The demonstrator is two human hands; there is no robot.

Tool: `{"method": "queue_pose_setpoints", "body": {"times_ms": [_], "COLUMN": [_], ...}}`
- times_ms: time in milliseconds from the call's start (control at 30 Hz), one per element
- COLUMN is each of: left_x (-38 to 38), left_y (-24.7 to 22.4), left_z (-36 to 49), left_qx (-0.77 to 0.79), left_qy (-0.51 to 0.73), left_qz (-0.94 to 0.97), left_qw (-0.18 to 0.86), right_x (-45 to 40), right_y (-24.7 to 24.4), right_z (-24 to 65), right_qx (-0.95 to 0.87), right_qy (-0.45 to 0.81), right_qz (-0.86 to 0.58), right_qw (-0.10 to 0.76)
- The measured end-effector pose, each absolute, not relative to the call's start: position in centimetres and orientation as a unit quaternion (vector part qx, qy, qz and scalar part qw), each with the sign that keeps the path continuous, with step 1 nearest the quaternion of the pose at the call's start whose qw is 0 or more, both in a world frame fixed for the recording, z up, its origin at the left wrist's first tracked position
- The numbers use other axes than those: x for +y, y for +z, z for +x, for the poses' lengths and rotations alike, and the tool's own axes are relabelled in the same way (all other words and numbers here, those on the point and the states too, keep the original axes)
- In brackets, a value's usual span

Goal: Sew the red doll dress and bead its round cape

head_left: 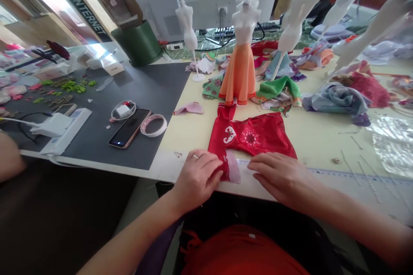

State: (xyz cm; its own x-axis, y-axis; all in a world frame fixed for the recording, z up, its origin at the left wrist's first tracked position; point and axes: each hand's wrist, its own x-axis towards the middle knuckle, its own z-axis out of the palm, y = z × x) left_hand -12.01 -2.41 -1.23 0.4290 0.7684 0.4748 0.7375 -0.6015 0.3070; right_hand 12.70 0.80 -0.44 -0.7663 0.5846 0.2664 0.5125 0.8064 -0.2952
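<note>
Partly under the left grip [197, 176], hold unclear, red garment [267, 132] lies beside the unclenched right grip [284, 176].

The left hand [196, 180] hides part of the red garment [267, 135].

1. Left hand [190, 184]: slim, shiny ring, looks like plain metal, sitting on one of the fingers [206, 163].
2. Right hand [285, 176] is bare, and so are both forearms [142, 227].
3. Red top [238, 255], pretty bright, bunched in soft folds around the middle, with a tiny pale spot [252, 236] near its upper edge.
4. Thin red strips [192, 240] at its left side, kinda like ties.
5. Purple fabric [158, 249] below the left forearm, can't tell if it's clothing.
</note>
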Motion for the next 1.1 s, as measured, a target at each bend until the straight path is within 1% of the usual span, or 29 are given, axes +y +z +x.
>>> {"method": "queue_pose_setpoints", "body": {"times_ms": [167,367,567,800,933,1100], "left_x": [-4.4,-4.2,-4.5,-4.9,-5.5,-6.1], "left_y": [-3.4,-3.7,-3.9,-3.6,-3.3,-3.5], "left_z": [-11.6,-11.6,-11.7,-12.5,-12.3,-12.0], "left_qx": [0.442,0.431,0.42,0.404,0.414,0.42], "left_qy": [0.299,0.282,0.283,0.28,0.274,0.263], "left_qz": [0.846,0.857,0.862,0.87,0.868,0.869], "left_qw": [0.014,0.015,0.019,0.018,-0.011,-0.012], "right_x": [-1.7,-2.6,-2.7,-2.5,-1.6,-1.1], "right_y": [-1.3,-1.8,-2.0,-1.5,-1.2,-1.2], "right_z": [11.3,9.5,8.8,9.9,10.7,10.6], "right_qx": [-0.924,-0.907,-0.913,-0.913,-0.928,-0.939], "right_qy": [0.099,0.072,0.069,0.127,0.111,0.094], "right_qz": [-0.333,-0.385,-0.369,-0.341,-0.317,-0.309], "right_qw": [0.163,0.158,0.159,0.183,0.162,0.116]}}
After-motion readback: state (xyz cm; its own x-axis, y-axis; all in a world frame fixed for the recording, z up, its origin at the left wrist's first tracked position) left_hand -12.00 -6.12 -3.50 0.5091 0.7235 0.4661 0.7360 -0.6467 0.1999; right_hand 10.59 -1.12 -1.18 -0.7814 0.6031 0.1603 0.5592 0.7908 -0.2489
